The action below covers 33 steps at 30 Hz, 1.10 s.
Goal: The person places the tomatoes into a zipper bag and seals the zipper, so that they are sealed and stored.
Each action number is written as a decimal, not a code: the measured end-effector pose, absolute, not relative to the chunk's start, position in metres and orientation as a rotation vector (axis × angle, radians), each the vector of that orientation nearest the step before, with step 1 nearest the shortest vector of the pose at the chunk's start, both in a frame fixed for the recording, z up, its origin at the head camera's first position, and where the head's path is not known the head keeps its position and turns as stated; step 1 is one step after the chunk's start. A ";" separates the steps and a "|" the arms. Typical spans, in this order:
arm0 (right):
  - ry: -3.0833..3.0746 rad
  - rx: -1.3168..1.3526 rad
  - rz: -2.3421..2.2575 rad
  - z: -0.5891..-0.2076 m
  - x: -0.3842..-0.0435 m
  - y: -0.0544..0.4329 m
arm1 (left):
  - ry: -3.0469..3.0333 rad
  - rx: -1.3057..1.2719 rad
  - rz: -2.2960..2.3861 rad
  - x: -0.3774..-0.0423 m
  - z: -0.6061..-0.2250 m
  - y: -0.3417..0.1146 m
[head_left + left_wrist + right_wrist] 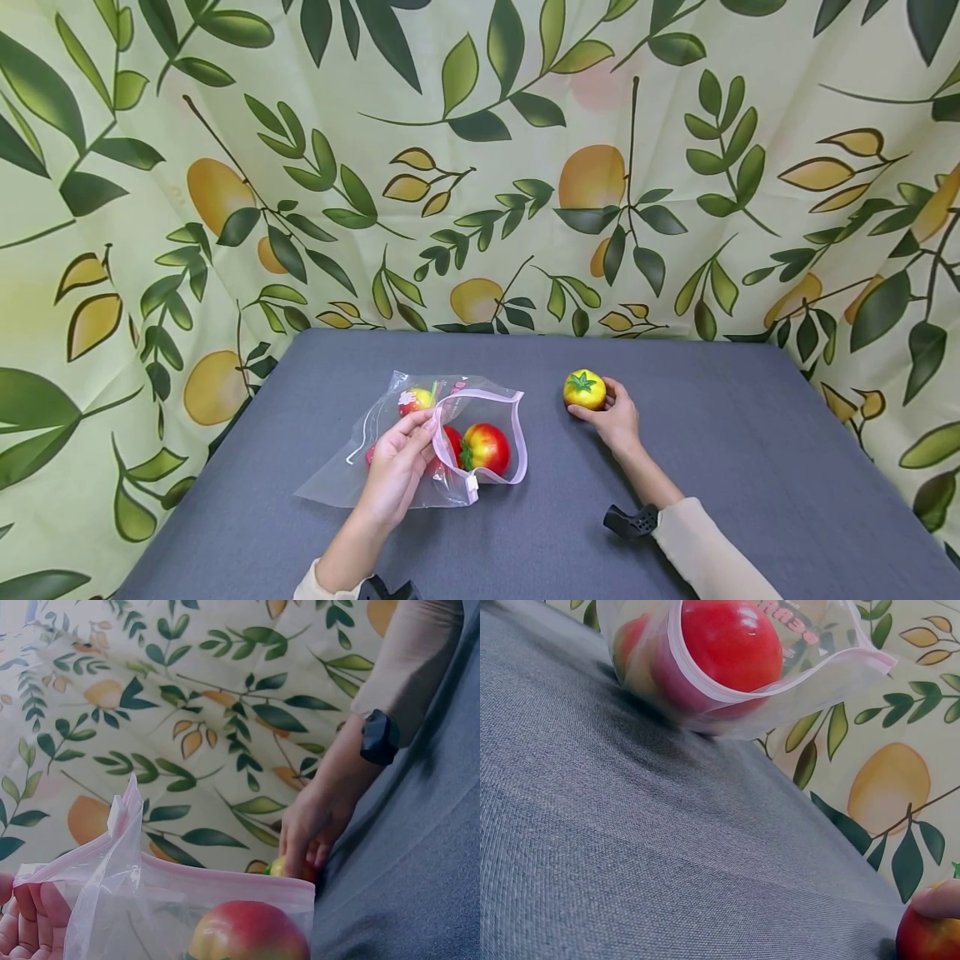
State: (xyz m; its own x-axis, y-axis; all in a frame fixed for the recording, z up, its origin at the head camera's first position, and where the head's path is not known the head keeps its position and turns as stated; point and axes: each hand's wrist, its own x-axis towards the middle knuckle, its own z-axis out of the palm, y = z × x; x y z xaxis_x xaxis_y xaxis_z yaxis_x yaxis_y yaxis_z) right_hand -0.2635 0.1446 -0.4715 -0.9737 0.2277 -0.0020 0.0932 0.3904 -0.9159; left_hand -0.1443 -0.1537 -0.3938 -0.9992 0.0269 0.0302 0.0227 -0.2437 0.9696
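Note:
In the head view my left hand pinches the pink-edged rim of a clear zip bag, whose mouth gapes toward the right. Inside lie several toy fruits, among them a red-and-yellow fruit with a green leafy top near the mouth and a smaller red-yellow fruit farther back. My right hand grips a yellow toy fruit with a green star-shaped top, thumb on the near side and fingers on the right. That fruit's underside looks reddish in the right wrist view, where the hand is mostly cut off.
A grey cloth-covered table lies under everything. A curtain printed with leaves and orange fruit surrounds its back and sides. The white zip slider hangs at the near edge of the bag's mouth. Dark bands sit on both wrists.

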 end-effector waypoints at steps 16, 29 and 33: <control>-2.534 -0.287 1.606 -0.470 -0.259 0.144 | 1.922 0.062 2.478 -0.145 -0.395 -0.154; -2.537 -0.257 1.559 -0.471 -0.254 0.144 | 1.908 0.055 2.487 -0.145 -0.394 -0.153; -2.529 -0.251 1.580 -0.472 -0.253 0.143 | 1.904 0.060 2.490 -0.145 -0.394 -0.153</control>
